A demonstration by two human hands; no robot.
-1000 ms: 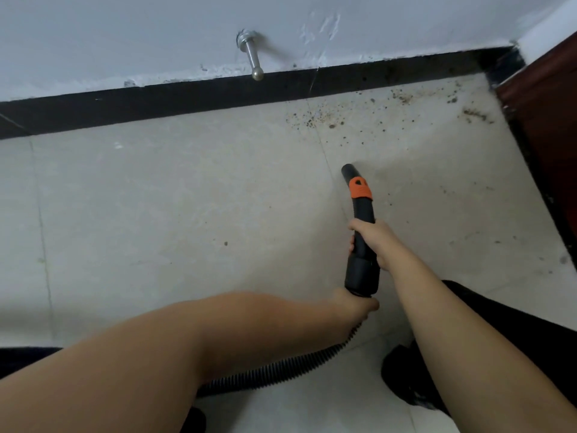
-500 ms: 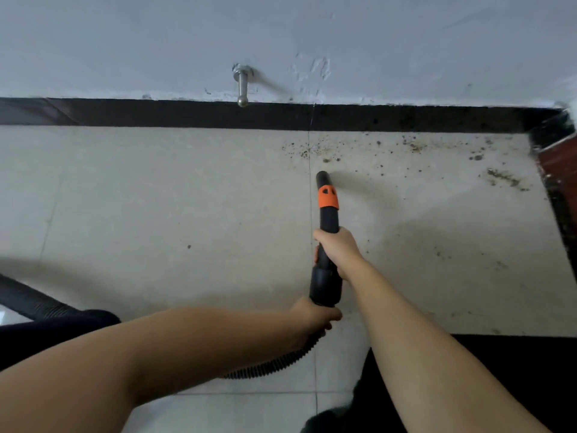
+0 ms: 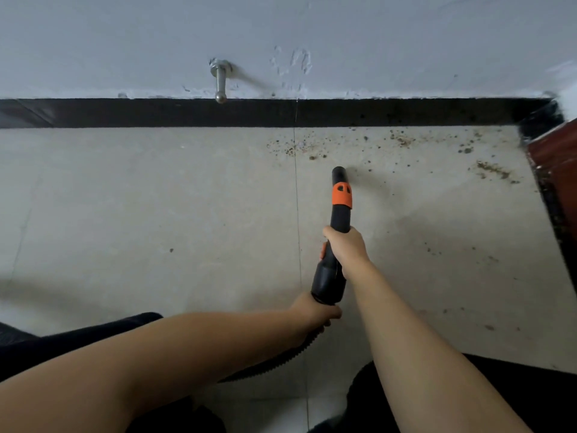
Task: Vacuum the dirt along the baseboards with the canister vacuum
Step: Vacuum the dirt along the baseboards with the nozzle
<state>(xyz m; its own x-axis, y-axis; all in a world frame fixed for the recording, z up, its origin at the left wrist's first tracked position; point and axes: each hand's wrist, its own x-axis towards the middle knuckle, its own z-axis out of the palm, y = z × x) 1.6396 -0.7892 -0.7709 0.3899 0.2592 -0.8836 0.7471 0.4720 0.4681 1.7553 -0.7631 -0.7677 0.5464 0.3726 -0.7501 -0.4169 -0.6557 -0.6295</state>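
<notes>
A black vacuum wand (image 3: pixel 339 214) with an orange collar points at the floor, its open tip a short way in front of the black baseboard (image 3: pixel 406 112). My right hand (image 3: pixel 345 248) grips the wand at its middle. My left hand (image 3: pixel 312 314) holds the wand's rear end, where the ribbed hose (image 3: pixel 281 359) joins and runs back under my left arm. Brown dirt crumbs (image 3: pixel 299 146) lie scattered along the baseboard just beyond the tip, with more dirt (image 3: pixel 493 171) toward the right corner. The canister itself is out of view.
A metal door stop (image 3: pixel 220 81) sticks out of the white wall above the baseboard. A dark red door or cabinet (image 3: pixel 555 164) closes off the right side. Pale floor tiles (image 3: pixel 140 214) spread to the left. My dark-clothed legs (image 3: pixel 515 385) fill the bottom.
The wand tip has shifted to the right across the tile joint and slightly nearer the dirt. Both hands keep the same grip on the wand.
</notes>
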